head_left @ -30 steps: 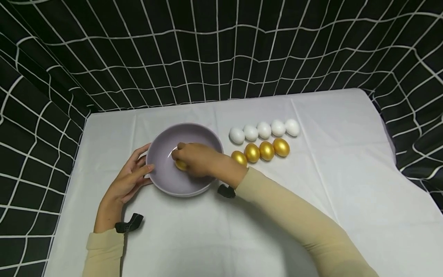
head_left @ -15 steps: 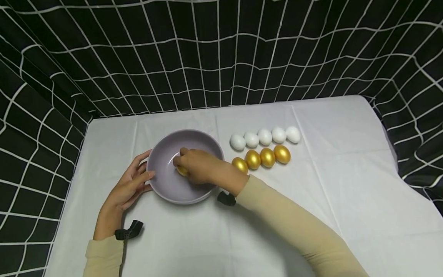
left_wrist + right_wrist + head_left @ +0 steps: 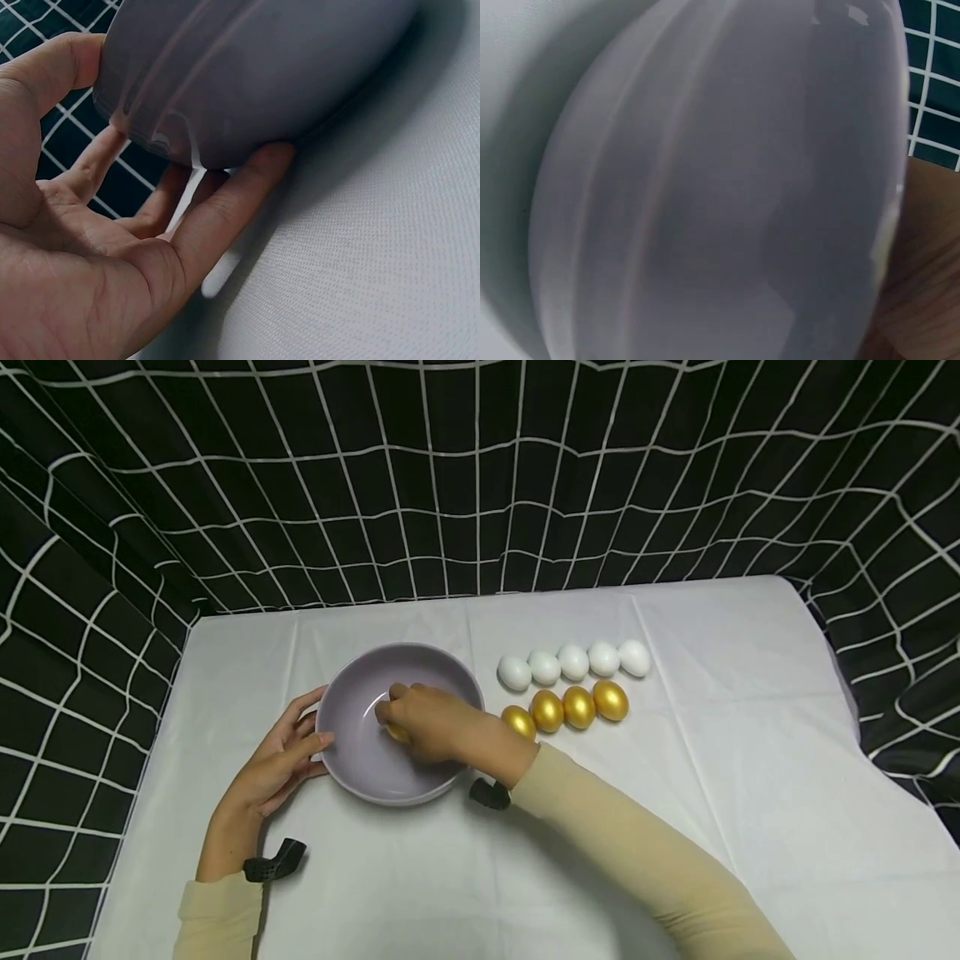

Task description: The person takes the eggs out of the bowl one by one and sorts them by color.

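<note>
A person's right hand (image 3: 431,722) is closing its grip around a gold egg (image 3: 395,732) inside the lilac bowl (image 3: 352,752) while the left hand (image 3: 281,760), fingers relaxed, is bracing the rim, an early release risking the egg rolling and knocking.

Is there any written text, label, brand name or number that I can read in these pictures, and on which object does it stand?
None: no word, label, brand, number or sign shows in any view.
The lilac bowl, the gold egg in the right hand, the gold eggs and the white eggs on the white cloth are all unmarked.
The black backdrop carries only a white grid of lines.
</note>
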Available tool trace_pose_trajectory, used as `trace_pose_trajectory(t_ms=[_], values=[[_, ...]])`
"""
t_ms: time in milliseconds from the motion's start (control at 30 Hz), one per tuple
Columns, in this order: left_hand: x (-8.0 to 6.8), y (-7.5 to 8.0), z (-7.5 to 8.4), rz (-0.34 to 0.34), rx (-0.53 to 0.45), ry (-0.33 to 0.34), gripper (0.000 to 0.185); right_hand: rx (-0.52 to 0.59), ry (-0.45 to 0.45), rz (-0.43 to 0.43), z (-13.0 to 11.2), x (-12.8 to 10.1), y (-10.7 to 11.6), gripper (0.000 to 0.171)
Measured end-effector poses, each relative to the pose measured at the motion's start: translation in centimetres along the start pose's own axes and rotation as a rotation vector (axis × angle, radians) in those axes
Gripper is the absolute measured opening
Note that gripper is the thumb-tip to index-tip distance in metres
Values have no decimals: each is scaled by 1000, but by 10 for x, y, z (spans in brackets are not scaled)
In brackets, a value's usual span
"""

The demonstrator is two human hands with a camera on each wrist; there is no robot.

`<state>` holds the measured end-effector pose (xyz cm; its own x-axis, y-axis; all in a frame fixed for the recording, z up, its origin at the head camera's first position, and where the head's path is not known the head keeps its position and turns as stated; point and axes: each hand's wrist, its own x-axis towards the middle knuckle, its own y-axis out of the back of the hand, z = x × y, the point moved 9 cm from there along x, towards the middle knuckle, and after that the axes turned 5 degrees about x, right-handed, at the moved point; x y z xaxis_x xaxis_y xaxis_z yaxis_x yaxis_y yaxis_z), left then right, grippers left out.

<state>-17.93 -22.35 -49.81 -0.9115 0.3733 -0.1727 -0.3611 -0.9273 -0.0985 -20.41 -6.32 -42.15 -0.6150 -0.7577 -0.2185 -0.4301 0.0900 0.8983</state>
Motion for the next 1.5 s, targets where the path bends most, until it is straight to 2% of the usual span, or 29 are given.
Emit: trace_pose_trajectory(t_ms=[267,467,633,767,1100,1267,1500], values=[[0,0,3,-3,-13,3,67,5,12,6,-1,-1,3,17],[1,0,3,3,-22,5,66,-10,-4,0,1,-3,2,26],[2,-1,4,3,-15,12,67,26,8,8,5,-5,5,28],[4,-1,5,1,-10,21,67,73,35,50,8,-11,13,27],[-1,1,0,10,-5,36,68,233,43,182,24,-45,36,36],[-2,1,-1,15,2,30,68,367,37,267,39,-69,43,46],[1,0,-1,13,3,28,69,637,-5,472,71,-110,54,49]])
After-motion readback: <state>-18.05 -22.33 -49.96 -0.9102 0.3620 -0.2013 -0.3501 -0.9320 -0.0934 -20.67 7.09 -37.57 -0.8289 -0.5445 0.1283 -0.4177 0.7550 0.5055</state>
